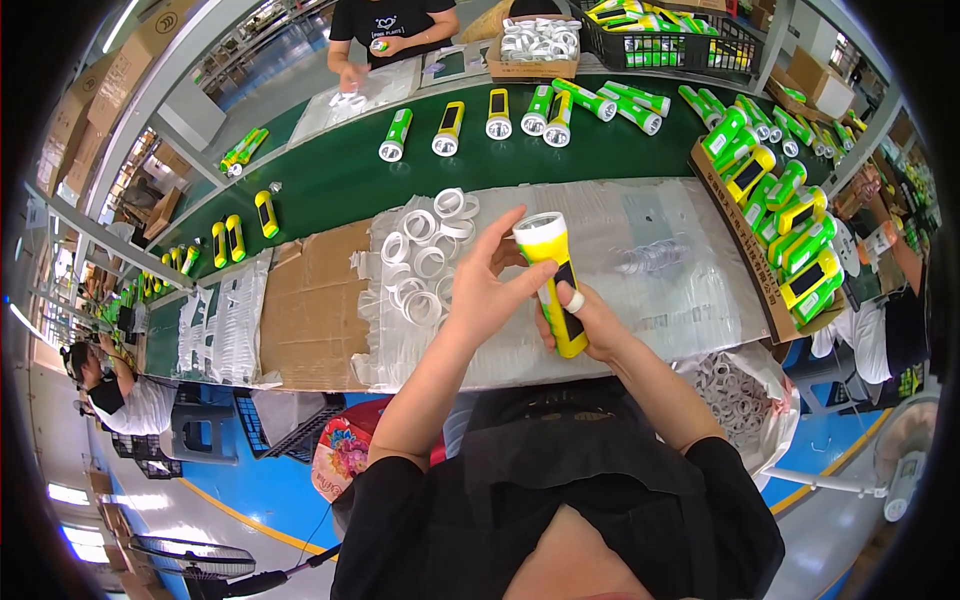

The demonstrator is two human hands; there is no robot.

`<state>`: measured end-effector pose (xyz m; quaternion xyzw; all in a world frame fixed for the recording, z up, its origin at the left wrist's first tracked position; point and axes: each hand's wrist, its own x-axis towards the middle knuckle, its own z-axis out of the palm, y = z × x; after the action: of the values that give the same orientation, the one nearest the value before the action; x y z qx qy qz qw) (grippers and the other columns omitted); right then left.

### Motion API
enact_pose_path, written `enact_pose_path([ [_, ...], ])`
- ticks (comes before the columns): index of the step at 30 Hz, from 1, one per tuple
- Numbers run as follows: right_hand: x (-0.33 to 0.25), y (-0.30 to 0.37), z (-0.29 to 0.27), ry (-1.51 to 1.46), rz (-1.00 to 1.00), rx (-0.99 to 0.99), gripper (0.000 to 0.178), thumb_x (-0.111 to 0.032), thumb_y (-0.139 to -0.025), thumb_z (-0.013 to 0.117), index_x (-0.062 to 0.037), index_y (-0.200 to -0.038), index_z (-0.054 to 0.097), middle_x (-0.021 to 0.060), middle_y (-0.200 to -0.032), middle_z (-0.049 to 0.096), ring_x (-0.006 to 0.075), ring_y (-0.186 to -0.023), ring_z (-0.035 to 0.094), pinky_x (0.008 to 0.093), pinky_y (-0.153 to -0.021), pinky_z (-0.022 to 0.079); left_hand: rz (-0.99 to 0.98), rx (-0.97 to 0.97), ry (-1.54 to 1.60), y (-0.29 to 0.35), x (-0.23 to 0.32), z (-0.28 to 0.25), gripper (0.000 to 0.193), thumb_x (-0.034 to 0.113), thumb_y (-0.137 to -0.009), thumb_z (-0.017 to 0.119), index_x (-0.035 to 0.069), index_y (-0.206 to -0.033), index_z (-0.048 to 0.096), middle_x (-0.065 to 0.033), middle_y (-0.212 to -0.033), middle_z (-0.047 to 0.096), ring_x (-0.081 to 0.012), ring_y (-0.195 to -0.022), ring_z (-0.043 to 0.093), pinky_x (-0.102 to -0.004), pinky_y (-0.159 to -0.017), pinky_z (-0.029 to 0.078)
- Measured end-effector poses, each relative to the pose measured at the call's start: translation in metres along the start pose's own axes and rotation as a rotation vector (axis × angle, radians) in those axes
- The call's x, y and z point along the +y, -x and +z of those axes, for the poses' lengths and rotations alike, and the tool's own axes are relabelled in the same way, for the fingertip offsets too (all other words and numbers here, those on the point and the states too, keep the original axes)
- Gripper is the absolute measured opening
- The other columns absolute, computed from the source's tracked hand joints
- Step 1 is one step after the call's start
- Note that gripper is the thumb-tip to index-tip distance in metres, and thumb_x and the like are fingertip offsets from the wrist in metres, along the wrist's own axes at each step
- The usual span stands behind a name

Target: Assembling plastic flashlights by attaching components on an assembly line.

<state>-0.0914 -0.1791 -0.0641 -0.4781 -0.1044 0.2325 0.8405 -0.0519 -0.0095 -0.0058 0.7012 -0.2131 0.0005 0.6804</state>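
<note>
The right hand [598, 325] has its fingers clamped around the slim handle of the torch [566, 272], which leans above the sheet [690, 230], yellow with a flat dark panel, its round white-rimmed head up. The left hand [485, 285] lays its thumb against the neck, fingers apart beside the head; whether they grip, I cannot tell. Under them the sheet is clear, wrinkled plastic. Thin white rings [424, 307] heap on its left part; brown cardboard [315, 310] adjoins its left edge, a torch-filled carton [733, 240] its right. Beyond the sheet run a smooth green belt [330, 185], a co-worker [395, 30], a black lattice crate [672, 50] and grey floor [265, 85].
</note>
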Motion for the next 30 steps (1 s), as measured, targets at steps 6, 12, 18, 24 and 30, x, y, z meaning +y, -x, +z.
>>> enact_pose_path([
  [6,0.005,-0.007,-0.013,-0.486,0.22,-0.263,0.071,-0.073,-0.084,0.045,-0.0046,-0.097,0.057,0.0077,-0.062,0.049,0.0172,-0.048,0.047,0.0301,-0.044,0.04,0.017,0.033,0.124,0.0,-0.004,-0.008,0.071,0.014,-0.08,0.078,0.001,-0.14,0.042,-0.0127,-0.111,0.063,-0.0169,-0.094,0.063,-0.0295,-0.08,0.052],
  [12,0.006,-0.022,-0.021,-0.343,0.335,-0.431,0.071,-0.072,-0.083,0.048,-0.003,-0.1,0.056,0.0108,-0.062,0.052,0.0193,-0.045,0.049,0.032,-0.043,0.043,-0.034,-0.074,-0.054,-0.002,-0.006,-0.036,0.06,0.026,-0.083,0.077,0.003,-0.133,0.052,-0.0059,-0.107,0.064,-0.0074,-0.084,0.058,-0.0227,-0.073,0.049],
  [18,-0.006,-0.055,0.002,0.371,0.021,-0.131,0.054,-0.05,-0.09,0.061,-0.0016,-0.111,0.053,0.0114,-0.089,0.062,0.0223,-0.078,0.064,0.0295,-0.07,0.051,0.127,0.021,-0.278,-0.005,0.01,-0.074,0.042,0.016,-0.082,0.074,0.002,-0.119,0.06,-0.0096,-0.102,0.067,-0.0104,-0.088,0.063,-0.0255,-0.076,0.051],
  [24,0.041,-0.084,-0.02,0.693,-0.589,0.455,0.028,-0.01,-0.091,0.063,-0.0023,-0.115,0.051,0.0093,-0.105,0.06,0.0161,-0.091,0.061,0.0292,-0.083,0.049,0.297,0.544,-0.548,-0.073,0.005,-0.16,0.036,0.01,-0.084,0.069,0.002,-0.112,0.049,-0.0103,-0.095,0.062,-0.0145,-0.083,0.064,-0.0288,-0.071,0.053],
  [30,0.046,-0.082,-0.022,0.542,-0.234,0.359,0.031,-0.006,-0.091,0.061,-0.0016,-0.119,0.048,0.0063,-0.099,0.059,0.0106,-0.082,0.059,0.0235,-0.071,0.05,0.319,0.521,-0.709,-0.164,-0.106,-0.196,0.052,0.012,-0.075,0.077,0.004,-0.113,0.042,-0.0206,-0.11,0.049,-0.041,-0.091,0.06,-0.0429,-0.077,0.053],
])
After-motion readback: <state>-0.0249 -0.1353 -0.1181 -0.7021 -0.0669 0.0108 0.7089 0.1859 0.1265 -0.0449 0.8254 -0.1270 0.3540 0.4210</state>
